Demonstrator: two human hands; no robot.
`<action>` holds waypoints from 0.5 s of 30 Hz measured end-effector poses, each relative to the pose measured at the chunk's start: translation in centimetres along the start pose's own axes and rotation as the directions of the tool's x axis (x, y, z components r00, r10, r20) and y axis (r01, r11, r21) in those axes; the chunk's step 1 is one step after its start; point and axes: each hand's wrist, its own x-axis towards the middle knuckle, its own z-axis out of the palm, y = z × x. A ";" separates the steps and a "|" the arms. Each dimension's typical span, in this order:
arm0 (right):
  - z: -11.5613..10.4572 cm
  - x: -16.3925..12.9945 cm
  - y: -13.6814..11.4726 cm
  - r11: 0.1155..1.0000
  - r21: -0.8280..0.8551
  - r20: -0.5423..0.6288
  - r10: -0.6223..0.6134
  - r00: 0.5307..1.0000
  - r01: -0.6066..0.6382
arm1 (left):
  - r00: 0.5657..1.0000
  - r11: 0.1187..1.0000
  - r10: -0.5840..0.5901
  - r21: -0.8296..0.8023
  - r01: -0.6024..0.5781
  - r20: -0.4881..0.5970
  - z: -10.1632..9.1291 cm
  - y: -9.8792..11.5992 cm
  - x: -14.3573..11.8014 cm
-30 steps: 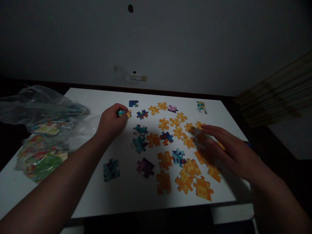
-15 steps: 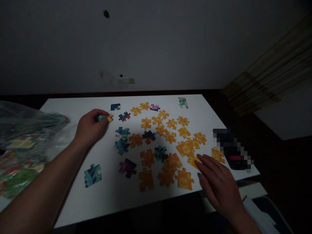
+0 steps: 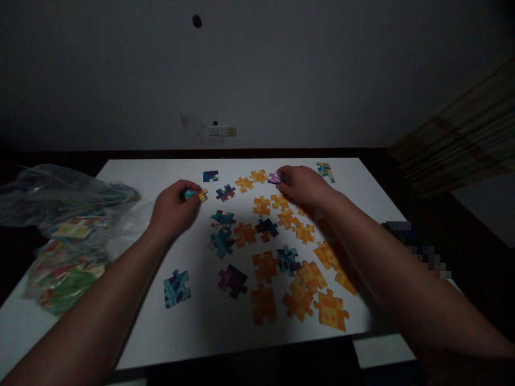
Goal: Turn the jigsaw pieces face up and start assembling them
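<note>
Left hand [image 3: 171,206] pinches teal-and-orange piece [image 3: 196,194] just above white table [image 3: 153,171]. Right hand [image 3: 303,185], fingers curled, touches purple piece [image 3: 274,178] at far edge of scatter. Pieces look thin, light, stiff card; best gripped by edges.

Dim room in a home: white table [image 3: 132,332] strewn with puzzle pieces [image 3: 261,206], plastic bag [image 3: 68,214] of more pieces, plain wall, wall sockets [image 3: 222,130], bamboo blind [image 3: 462,145] at right.
</note>
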 end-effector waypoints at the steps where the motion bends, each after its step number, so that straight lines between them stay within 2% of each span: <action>1: 0.5 1.0 0.0 1.000 -0.012 0.001 0.003 1.000 -0.003 | 1.000 1.000 -0.001 0.000 0.001 0.002 0.0 0.0 0.0; 4: 1.0 2.3 0.2 1.000 0.011 0.003 0.015 1.000 -0.015 | 1.000 1.000 -0.010 0.022 0.010 0.003 0.1 0.2 -0.1; 7: 0.7 2.7 0.2 0.997 0.065 0.064 0.048 0.997 -0.052 | 1.000 0.999 0.000 0.037 0.000 -0.006 0.2 0.3 -0.1; 9: 0.3 2.5 0.2 0.996 0.069 0.060 0.049 0.997 -0.053 | 1.000 1.000 0.013 0.024 -0.013 -0.007 0.2 0.3 -0.1; 12: -0.6 0.5 0.5 0.996 0.093 -0.118 0.009 0.993 0.002 | 1.000 1.000 0.012 0.016 -0.012 -0.007 0.3 0.3 -0.1; 15: -1.8 -4.1 1.4 0.954 0.296 -0.310 0.044 0.950 0.053 | 1.000 0.999 0.003 0.035 -0.003 -0.012 0.4 0.2 0.0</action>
